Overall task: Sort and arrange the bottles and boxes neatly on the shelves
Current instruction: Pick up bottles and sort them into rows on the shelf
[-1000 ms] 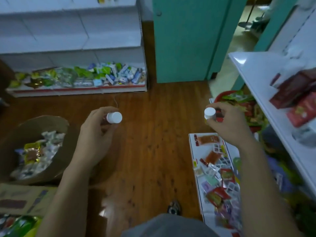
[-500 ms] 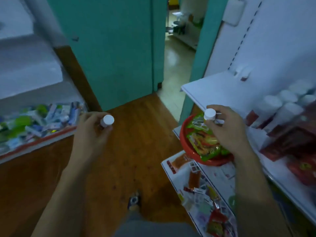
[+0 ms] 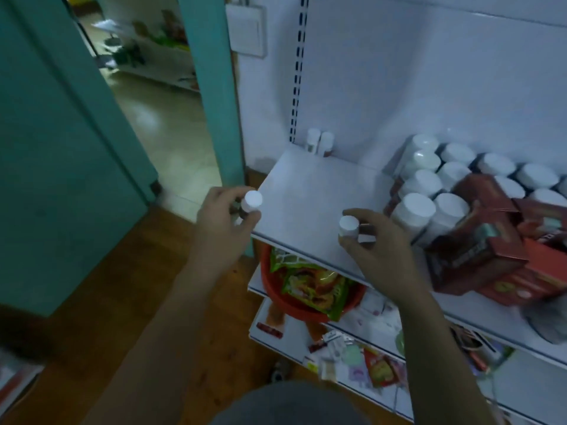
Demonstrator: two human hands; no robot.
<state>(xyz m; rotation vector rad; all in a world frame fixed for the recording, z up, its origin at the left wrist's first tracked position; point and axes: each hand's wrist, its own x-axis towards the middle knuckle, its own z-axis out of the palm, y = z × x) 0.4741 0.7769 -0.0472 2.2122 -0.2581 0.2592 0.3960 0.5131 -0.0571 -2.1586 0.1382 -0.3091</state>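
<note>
My left hand (image 3: pixel 219 223) grips a small white-capped bottle (image 3: pixel 251 204) at the left front corner of the white shelf (image 3: pixel 310 191). Over the shelf's front part, my right hand (image 3: pixel 377 243) holds a second small white-capped bottle (image 3: pixel 349 227). Two more small bottles (image 3: pixel 320 142) stand at the shelf's back left corner. Several larger white-capped bottles (image 3: pixel 429 182) are grouped on the right part of the shelf. Red boxes (image 3: pixel 491 243) lie piled in front of and beside them.
A red bowl of snack packets (image 3: pixel 306 286) sits on the shelf below. Loose sachets (image 3: pixel 352 354) cover the lowest shelf. A teal door (image 3: pixel 52 133) and frame (image 3: pixel 211 87) stand to the left, with wooden floor (image 3: pixel 122 286) beneath.
I have turned right toward the shelf. Both hands, each still holding its bottle, have come up to the shelf's front edge, the right one now over its surface.
</note>
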